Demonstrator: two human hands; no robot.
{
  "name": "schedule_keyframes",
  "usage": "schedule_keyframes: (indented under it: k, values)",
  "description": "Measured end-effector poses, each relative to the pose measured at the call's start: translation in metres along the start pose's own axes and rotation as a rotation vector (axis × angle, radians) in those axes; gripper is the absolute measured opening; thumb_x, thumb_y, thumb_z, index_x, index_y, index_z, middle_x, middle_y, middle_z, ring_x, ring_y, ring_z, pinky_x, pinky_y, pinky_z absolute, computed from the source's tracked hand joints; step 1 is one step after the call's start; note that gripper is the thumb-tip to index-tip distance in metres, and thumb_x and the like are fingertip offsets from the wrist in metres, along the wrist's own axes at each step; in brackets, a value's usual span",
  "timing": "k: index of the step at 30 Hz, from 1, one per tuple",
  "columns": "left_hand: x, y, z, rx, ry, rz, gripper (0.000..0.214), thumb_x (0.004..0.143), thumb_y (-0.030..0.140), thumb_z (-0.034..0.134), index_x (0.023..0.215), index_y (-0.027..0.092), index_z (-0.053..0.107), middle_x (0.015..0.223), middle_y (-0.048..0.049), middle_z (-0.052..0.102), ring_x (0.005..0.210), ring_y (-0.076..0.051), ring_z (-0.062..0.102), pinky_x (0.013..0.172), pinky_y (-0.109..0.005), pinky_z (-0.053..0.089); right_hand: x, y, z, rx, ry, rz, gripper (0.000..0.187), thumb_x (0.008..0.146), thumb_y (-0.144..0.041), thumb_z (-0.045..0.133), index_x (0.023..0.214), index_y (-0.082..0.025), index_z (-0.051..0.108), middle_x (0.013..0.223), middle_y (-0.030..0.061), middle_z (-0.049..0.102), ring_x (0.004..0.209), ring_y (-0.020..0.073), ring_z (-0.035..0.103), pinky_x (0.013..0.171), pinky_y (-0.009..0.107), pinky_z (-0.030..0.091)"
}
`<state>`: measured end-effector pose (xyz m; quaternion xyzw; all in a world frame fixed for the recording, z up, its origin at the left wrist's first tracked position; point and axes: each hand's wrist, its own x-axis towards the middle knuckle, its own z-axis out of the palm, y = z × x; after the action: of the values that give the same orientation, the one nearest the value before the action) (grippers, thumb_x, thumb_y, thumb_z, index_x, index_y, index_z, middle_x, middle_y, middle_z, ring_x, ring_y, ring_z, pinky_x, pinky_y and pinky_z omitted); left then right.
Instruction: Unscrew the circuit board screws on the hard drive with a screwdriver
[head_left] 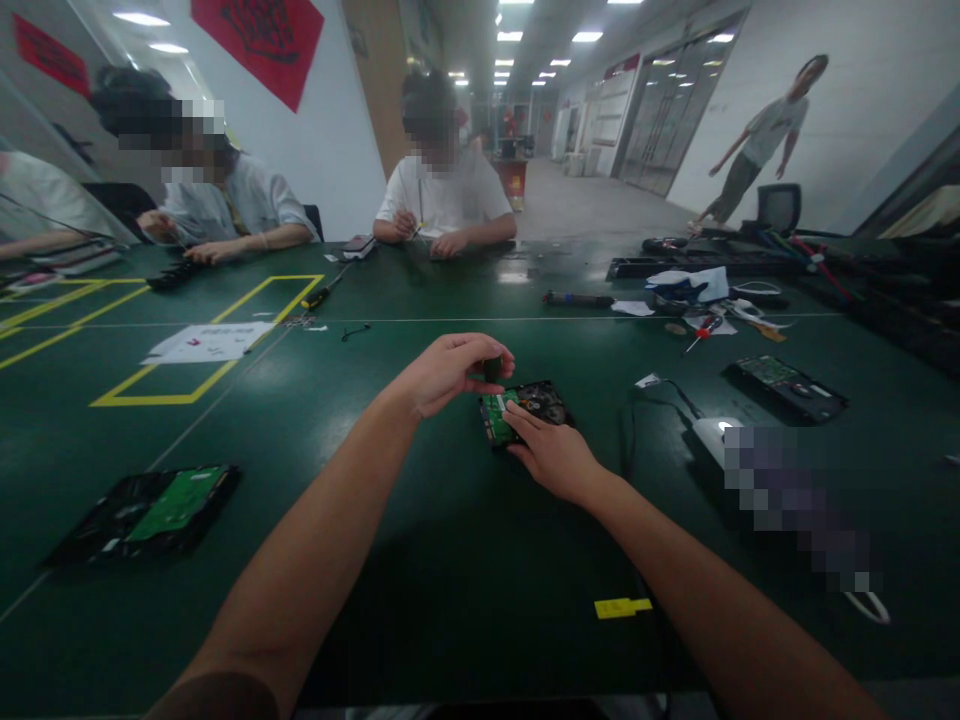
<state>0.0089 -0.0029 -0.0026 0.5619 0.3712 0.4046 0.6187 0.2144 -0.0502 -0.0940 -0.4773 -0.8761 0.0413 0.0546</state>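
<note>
Nearest to the camera, two forearms (322, 530) are extending over the green table (420, 610), and a yellow tag (622, 607) is lying beside the right one. Farther in, a hard drive (551, 402) is lying in the middle of the table, with its green circuit board facing up. The left hand (459, 375) is closing its thumb and fingers around a small dark object (493, 368) by the far left corner of the drive (what object exactly, I cannot tell). The right hand (555, 458) is resting on the drive, its fingers spreading rather straight over the circuit board and not curling into a fist. A second hard drive (176, 505) is lying near on the left, and a third one (787, 388) is lying on the right. Between the middle drive and the right side, a white device (712, 440), partly blurred, is lying with a cable. On the far side, a yellow-and-black screwdriver (319, 296) is lying left, while two co-workers (450, 200) are sitting and handling things.
</note>
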Motion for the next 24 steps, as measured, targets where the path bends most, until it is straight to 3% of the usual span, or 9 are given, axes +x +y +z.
schedule_keyframes:
  k: [6,13,24]
  values:
    - [0.0028,-0.0027,-0.0016,0.010,0.083,0.027,0.019,0.082,0.029,0.065,0.089,0.013,0.073,0.102,-0.0139,0.067,0.094,-0.024,0.062,0.070,-0.037,0.061,-0.0001,0.0001,0.0012,-0.012,0.005,-0.003,0.054,0.099,-0.039,0.044,0.151,-0.026,0.040,0.162,0.0039,0.032,0.108,0.0295,0.067,0.084,0.045,0.057]
    - [0.0048,-0.0053,-0.0004,-0.051,0.069,0.035,0.018,0.086,0.030,0.061,0.093,0.015,0.068,0.090,-0.0126,0.069,0.088,-0.023,0.066,0.073,-0.040,0.060,0.0011,0.0002,0.0001,-0.002,-0.003,-0.021,0.054,0.099,-0.037,0.044,0.151,-0.024,0.040,0.161,0.0050,0.034,0.111,0.0309,0.066,0.084,0.047,0.057]
    - [0.0062,-0.0066,-0.0013,0.007,0.081,0.116,0.020,0.085,0.031,0.061,0.088,0.015,0.071,0.098,-0.0114,0.066,0.092,-0.022,0.062,0.070,-0.034,0.059,0.0004,0.0003,0.0022,0.004,0.005,-0.004,0.055,0.099,-0.038,0.045,0.152,-0.026,0.038,0.162,0.0047,0.032,0.112,0.0304,0.066,0.085,0.046,0.057]
